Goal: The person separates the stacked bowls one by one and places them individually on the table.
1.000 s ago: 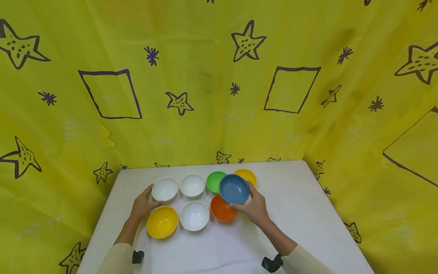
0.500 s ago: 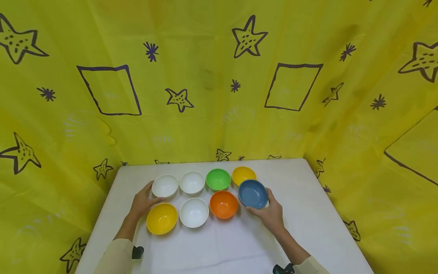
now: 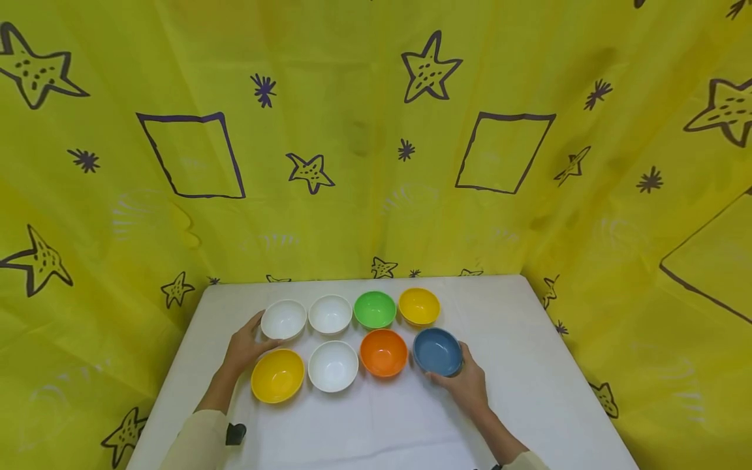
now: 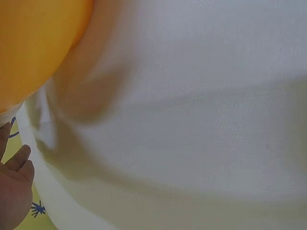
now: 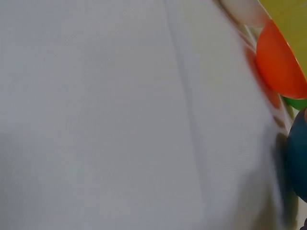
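At the right end of the front row, my right hand [image 3: 467, 385] grips a blue bowl [image 3: 437, 352] by its right side, with the thumb along the front. The same blue bowl [image 5: 298, 158] shows at the right edge of the right wrist view; whether its base touches the cloth is unclear. My left hand [image 3: 243, 349] spans the left side of a white bowl [image 3: 284, 320] in the back row, fingers behind and thumb in front. A yellow bowl [image 3: 278, 376] sits just in front of that thumb. In the left wrist view, fingertips meet the white bowl's underside.
Two more white bowls, one back [image 3: 331, 314] and one front [image 3: 333, 366], a green bowl [image 3: 375, 310], an orange bowl [image 3: 384, 353] and a second yellow bowl [image 3: 420, 307] complete two rows. A white cloth [image 3: 364, 431] covers the table. Yellow patterned curtains [image 3: 352, 222] enclose it.
My right hand has carried the blue bowl from above the green and orange bowls rightward, then lowered it beside the orange bowl. My left hand has stayed at the white bowl.
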Tool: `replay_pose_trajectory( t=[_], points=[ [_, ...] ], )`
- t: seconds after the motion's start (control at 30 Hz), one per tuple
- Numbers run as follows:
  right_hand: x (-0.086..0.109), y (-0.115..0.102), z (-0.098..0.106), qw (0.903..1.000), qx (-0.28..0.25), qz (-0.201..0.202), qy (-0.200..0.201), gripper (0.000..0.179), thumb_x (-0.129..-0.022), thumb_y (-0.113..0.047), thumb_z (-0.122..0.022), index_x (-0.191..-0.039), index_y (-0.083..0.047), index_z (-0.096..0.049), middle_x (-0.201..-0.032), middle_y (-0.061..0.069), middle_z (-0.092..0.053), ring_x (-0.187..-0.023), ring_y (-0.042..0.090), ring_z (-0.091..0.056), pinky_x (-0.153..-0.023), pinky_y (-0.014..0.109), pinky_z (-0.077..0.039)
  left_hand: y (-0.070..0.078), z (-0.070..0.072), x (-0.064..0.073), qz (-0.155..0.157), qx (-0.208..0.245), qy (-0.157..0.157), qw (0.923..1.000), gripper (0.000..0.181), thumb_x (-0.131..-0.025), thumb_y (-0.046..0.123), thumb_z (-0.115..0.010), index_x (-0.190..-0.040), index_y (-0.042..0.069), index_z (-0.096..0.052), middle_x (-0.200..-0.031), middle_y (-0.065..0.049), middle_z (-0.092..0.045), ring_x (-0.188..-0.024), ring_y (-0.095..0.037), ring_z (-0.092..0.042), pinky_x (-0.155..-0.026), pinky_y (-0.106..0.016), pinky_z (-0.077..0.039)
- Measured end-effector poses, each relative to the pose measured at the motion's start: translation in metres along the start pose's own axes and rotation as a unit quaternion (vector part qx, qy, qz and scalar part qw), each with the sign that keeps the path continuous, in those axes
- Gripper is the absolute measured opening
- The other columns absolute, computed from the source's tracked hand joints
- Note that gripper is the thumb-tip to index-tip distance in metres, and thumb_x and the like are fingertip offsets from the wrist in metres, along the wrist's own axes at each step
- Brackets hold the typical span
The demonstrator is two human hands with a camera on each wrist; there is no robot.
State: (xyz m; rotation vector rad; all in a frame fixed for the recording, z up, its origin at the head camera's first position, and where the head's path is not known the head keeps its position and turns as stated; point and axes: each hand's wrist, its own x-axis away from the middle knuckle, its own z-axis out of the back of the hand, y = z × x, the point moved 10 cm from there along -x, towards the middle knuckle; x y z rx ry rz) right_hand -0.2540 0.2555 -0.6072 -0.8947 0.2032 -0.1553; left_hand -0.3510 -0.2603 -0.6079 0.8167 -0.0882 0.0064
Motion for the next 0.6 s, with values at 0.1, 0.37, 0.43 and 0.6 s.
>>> replay_pose_trajectory(
  t=[0.1, 0.37, 0.43, 0.6],
  points=[
    [0.003, 0.005, -0.005, 0.9999, -0.001, -0.006, -0.010, 0.103, -0.067, -0.029, -0.101, -0.147, 0.004, -0.046, -0.143, 0.032, -0.058, -0.131, 0.049, -0.056, -0.108, 0.064, -0.048, 0.001, 0.000, 0.001, 0.000, 0.004, -0.001, 1.0000, 0.102, -0.087, 0.036, -0.088, -0.160, -0.006, -0.031, -0.161, -0.032, -0.035, -0.147, -0.054, -0.033, -0.120, -0.067, -0.028],
    [0.001, 0.008, -0.013, 0.9994, -0.006, -0.008, -0.032, 0.109, -0.069, -0.032, -0.101, -0.153, 0.005, -0.041, -0.150, 0.031, -0.052, -0.138, 0.048, -0.051, -0.114, 0.063, -0.042, 0.002, 0.000, 0.004, 0.008, 0.003, -0.005, 1.0000, 0.102, -0.088, 0.035, -0.087, -0.161, -0.007, -0.030, -0.161, -0.033, -0.034, -0.148, -0.055, -0.032, -0.120, -0.068, -0.026],
    [0.001, 0.008, -0.016, 0.9988, -0.004, -0.014, -0.046, 0.114, -0.072, -0.035, -0.099, -0.156, 0.008, -0.035, -0.154, 0.033, -0.046, -0.142, 0.050, -0.046, -0.116, 0.064, -0.039, 0.001, -0.001, 0.005, 0.014, 0.002, -0.011, 0.9998, 0.104, -0.089, 0.036, -0.086, -0.162, -0.007, -0.026, -0.163, -0.033, -0.031, -0.149, -0.055, -0.030, -0.120, -0.068, -0.026],
    [-0.001, 0.010, -0.011, 0.9975, -0.006, -0.026, -0.066, 0.106, -0.093, -0.047, -0.080, -0.162, 0.009, -0.021, -0.165, 0.033, -0.028, -0.151, 0.050, -0.029, -0.123, 0.062, -0.026, -0.002, 0.005, 0.014, 0.018, -0.015, -0.019, 0.9996, 0.097, -0.100, 0.044, -0.071, -0.164, -0.006, -0.019, -0.166, -0.033, -0.025, -0.152, -0.054, -0.023, -0.123, -0.066, -0.020]
  ],
)
